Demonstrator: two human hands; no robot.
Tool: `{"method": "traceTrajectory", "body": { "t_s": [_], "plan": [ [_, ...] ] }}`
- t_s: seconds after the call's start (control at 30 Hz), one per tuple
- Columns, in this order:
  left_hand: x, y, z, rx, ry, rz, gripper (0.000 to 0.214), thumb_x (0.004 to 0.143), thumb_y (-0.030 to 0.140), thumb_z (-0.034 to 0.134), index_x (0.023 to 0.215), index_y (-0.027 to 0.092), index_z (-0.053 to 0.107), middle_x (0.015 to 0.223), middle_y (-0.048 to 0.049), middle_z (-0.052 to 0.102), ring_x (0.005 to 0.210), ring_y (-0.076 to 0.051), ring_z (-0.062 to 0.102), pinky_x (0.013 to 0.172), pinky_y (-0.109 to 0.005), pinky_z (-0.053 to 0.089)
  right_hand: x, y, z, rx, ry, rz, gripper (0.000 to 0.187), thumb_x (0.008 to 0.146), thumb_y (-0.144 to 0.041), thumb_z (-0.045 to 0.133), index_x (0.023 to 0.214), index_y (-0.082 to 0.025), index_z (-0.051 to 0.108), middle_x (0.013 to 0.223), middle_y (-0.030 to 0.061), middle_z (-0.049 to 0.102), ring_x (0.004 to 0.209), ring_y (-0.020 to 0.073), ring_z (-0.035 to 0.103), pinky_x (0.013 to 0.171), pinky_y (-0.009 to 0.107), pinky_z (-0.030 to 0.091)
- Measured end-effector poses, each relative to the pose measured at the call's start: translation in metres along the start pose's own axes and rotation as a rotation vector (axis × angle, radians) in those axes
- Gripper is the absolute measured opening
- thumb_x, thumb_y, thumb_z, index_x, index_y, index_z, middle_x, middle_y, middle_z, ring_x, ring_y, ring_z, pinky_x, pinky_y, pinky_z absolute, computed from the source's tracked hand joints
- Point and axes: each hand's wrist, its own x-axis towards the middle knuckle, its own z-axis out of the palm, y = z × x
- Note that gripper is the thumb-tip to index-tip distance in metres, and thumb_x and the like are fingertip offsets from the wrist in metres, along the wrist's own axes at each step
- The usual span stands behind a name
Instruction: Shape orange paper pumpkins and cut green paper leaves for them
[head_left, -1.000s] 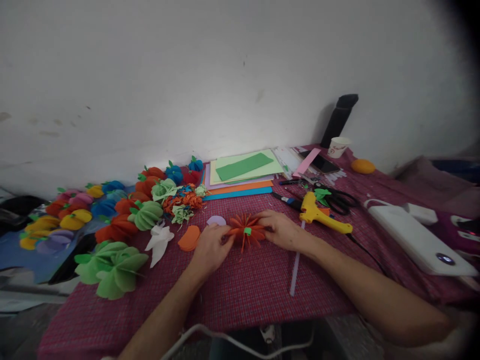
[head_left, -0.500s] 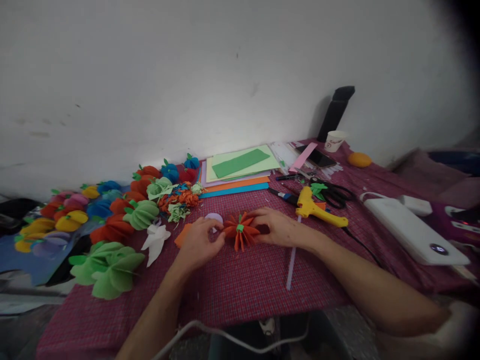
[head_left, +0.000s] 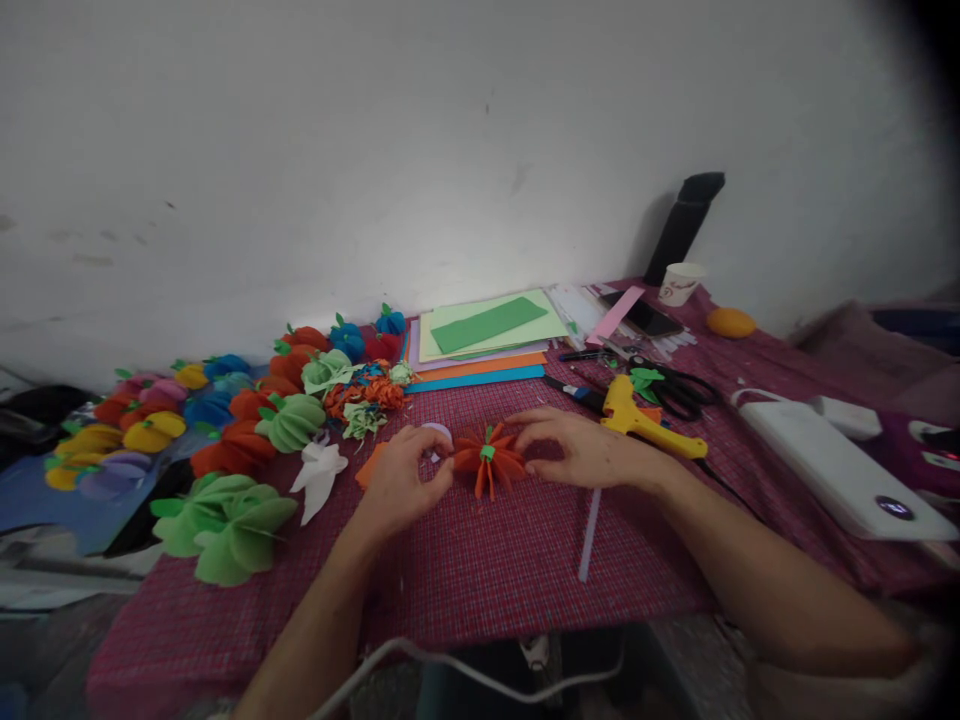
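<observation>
Between my hands an orange paper pumpkin with fanned folds and a small green centre sits on the checked tablecloth. Curved around its left side is my left hand, thumb and forefinger apart, tips close to the folds; contact there is unclear. My right hand is at the other side with fingers spread and thumb by the right-hand folds. Behind the left fingers lies a pale purple paper piece, partly hidden, and an orange scrap shows beside that hand.
Finished paper pumpkins crowd the left side, near a white paper shape. Coloured sheets lie at the back. To the right are a yellow glue gun with a glue stick, black scissors and a white power bank.
The whole view has shifted slightly. My right hand's fingers have eased a little away from the orange pumpkin and spread. My left hand stays at its left side.
</observation>
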Motion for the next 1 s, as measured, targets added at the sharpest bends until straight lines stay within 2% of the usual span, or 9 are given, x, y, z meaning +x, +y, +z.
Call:
{"method": "traceTrajectory", "body": {
  "t_s": [0.27,0.4,0.6,0.83,1.0],
  "plan": [
    [-0.003,0.009,-0.001,0.044,-0.029,0.12,0.014,0.073,0.03,0.061,0.084,0.023,0.063,0.109,-0.0044,0.056,0.103,-0.02,0.05,0.094,-0.041,0.032,0.002,-0.002,0.002,0.025,0.062,0.003,0.021,0.075,-0.026,0.059,0.093,-0.02,0.065,0.122,0.0084,0.052,0.113,0.0218,0.048,0.095,0.04,0.036],
    [-0.005,0.012,0.002,0.062,-0.061,0.128,0.014,0.072,0.033,0.062,0.081,0.023,0.064,0.105,-0.0045,0.056,0.1,-0.02,0.05,0.092,-0.039,0.034,0.003,-0.003,0.004,0.027,0.042,-0.026,0.02,0.074,-0.021,0.058,0.092,-0.019,0.066,0.118,0.0084,0.054,0.111,0.0214,0.048,0.095,0.038,0.036],
    [-0.006,0.013,0.004,0.08,0.053,0.111,0.015,0.071,0.027,0.061,0.085,0.021,0.062,0.105,-0.0064,0.052,0.101,-0.021,0.048,0.089,-0.037,0.036,0.004,-0.001,0.003,0.023,0.073,-0.047,0.021,0.075,-0.017,0.056,0.092,-0.019,0.066,0.115,0.007,0.056,0.108,0.0197,0.051,0.094,0.037,0.038],
    [-0.006,0.016,0.002,0.136,-0.083,0.138,0.019,0.074,0.037,0.059,0.085,0.023,0.064,0.096,-0.0049,0.057,0.093,-0.021,0.05,0.084,-0.037,0.037,0.004,-0.002,0.003,0.012,0.104,-0.06,0.018,0.075,-0.022,0.058,0.091,-0.02,0.067,0.109,0.0066,0.06,0.103,0.0194,0.053,0.092,0.038,0.039],
    [-0.006,0.016,0.006,0.187,-0.115,0.132,0.021,0.076,0.04,0.056,0.088,0.025,0.065,0.097,-0.005,0.059,0.095,-0.022,0.05,0.085,-0.038,0.036,0.004,-0.001,0.005,0.003,0.102,-0.06,0.019,0.075,-0.022,0.058,0.092,-0.021,0.067,0.11,0.0069,0.06,0.103,0.0198,0.053,0.091,0.037,0.038]
  ]
}}
